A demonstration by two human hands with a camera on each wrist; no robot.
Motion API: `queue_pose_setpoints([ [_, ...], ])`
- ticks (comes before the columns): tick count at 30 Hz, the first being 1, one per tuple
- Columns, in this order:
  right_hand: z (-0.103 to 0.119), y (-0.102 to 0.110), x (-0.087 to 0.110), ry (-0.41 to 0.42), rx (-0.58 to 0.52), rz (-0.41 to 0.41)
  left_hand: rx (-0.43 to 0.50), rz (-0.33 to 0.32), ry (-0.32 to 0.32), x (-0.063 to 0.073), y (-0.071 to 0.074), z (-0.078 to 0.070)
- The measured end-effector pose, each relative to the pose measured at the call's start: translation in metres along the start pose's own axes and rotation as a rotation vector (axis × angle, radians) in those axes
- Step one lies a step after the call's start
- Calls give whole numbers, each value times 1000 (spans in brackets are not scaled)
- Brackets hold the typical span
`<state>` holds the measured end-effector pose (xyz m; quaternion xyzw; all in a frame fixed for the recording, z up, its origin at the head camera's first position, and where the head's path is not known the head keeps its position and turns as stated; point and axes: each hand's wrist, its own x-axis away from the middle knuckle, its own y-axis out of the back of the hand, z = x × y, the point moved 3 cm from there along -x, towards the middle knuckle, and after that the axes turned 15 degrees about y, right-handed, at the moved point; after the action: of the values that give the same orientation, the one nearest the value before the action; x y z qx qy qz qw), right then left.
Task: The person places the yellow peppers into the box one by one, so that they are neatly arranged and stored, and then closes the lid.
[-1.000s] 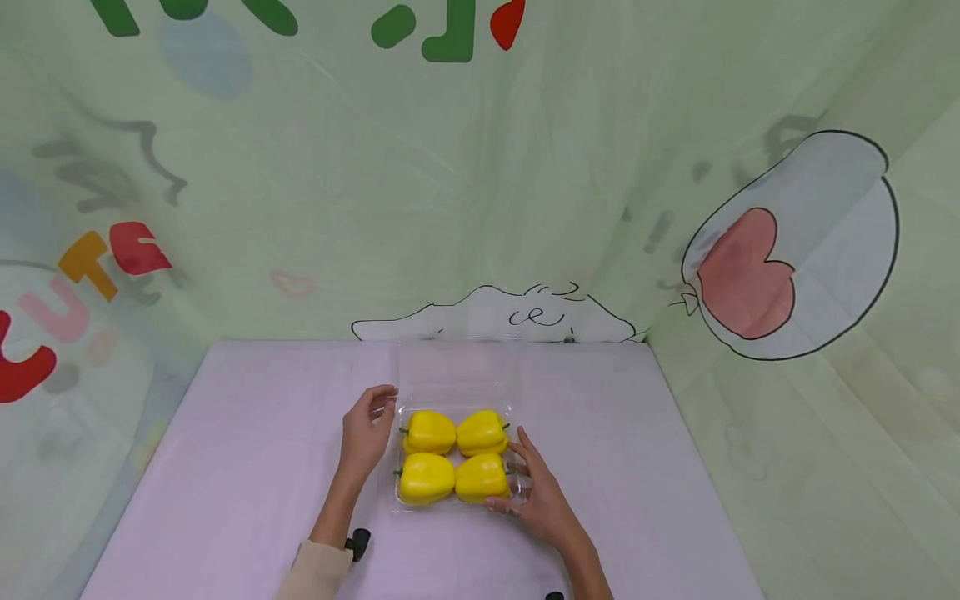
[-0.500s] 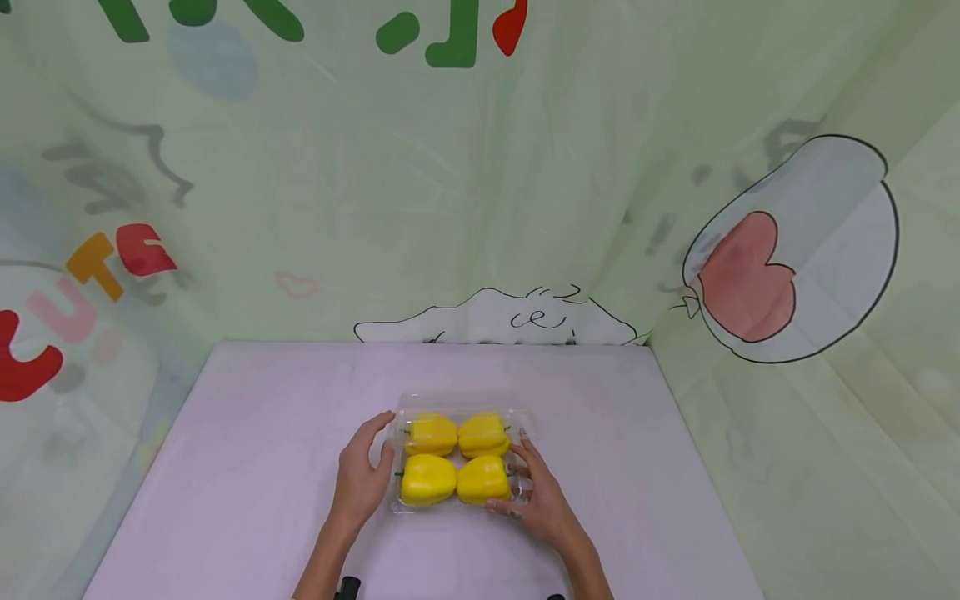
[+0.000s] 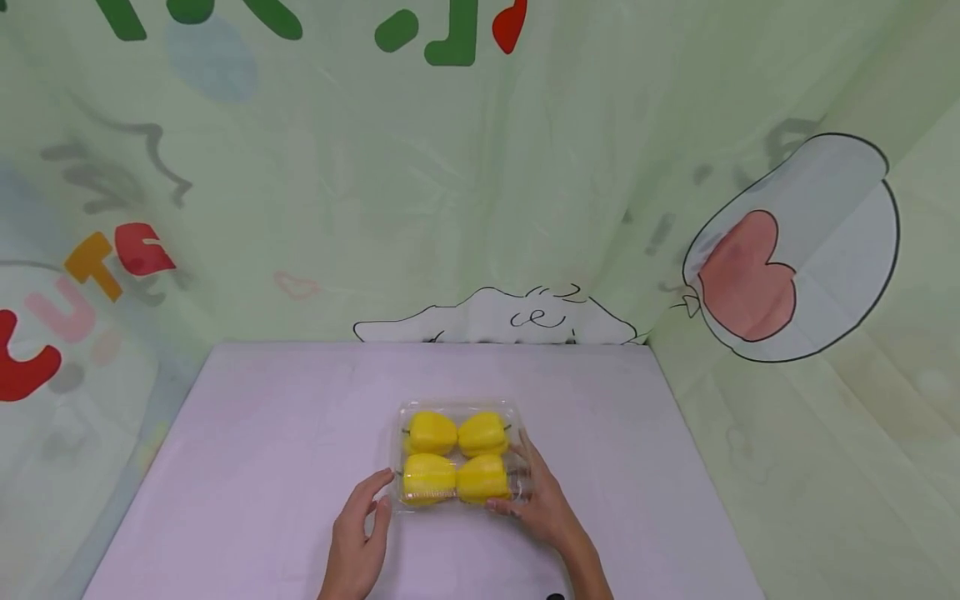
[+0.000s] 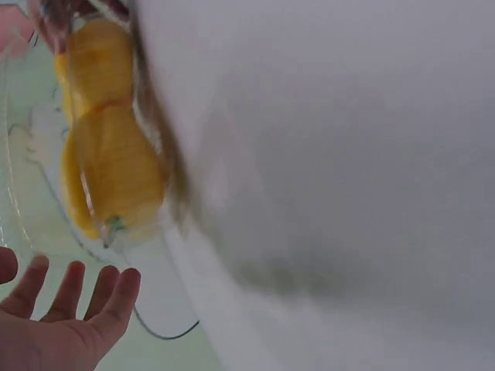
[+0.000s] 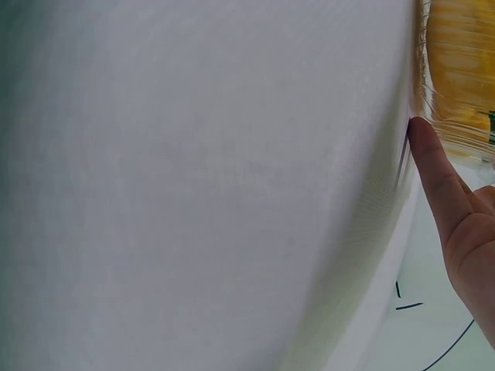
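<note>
A clear plastic clamshell box [image 3: 459,406] holds several yellow bell peppers [image 3: 432,433] laid in two rows, and its lid lies down over them. My right hand [image 3: 545,500] holds the box at its right side, thumb at the front corner and fingers along the side. In the right wrist view, a straight digit of the right hand [image 5: 452,205] touches the lower edge. My left hand [image 3: 358,533] is near the front left corner, fingers relaxed. The left wrist view has the left hand [image 4: 69,321] with fingers spread beside the box, gripping nothing.
The box rests on a table with a pale lilac cloth [image 3: 285,450]. Behind it rises a light green printed backdrop [image 3: 420,208], which also runs along both sides of the table.
The raised lid has come down over the peppers. My left hand has moved from the back left of the box toward its front left corner. The right hand has stayed in place.
</note>
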<state>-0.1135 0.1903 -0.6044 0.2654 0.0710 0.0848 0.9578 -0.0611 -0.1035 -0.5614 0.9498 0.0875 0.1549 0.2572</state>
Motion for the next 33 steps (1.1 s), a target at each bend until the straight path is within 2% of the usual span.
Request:
queue_pose_setpoints([
  [4, -1, 0, -1, -16, 6, -12, 27, -12, 49, 2, -9, 8],
  [10, 1, 0, 0, -15, -13, -22, 57, -33, 142, -4, -18, 17],
  [16, 1, 1, -1, -3, -1, -33, 101, 26, 286, -15, -19, 24],
  [20, 1, 1, -1, 7, 4, -29, 100, 110, 348, -20, -20, 31],
  [23, 1, 1, 0, 8, 2, -22, 132, 183, 367, -22, -23, 35],
  [26, 1, 1, 0, 18, 6, -20, 150, 226, 351, -24, -25, 37],
  [29, 1, 3, 1, 29, -14, -10, 147, 238, 340, -26, -26, 38],
  [33, -2, 5, 2, 37, -88, 48, 139, 229, 350, -29, -25, 39],
])
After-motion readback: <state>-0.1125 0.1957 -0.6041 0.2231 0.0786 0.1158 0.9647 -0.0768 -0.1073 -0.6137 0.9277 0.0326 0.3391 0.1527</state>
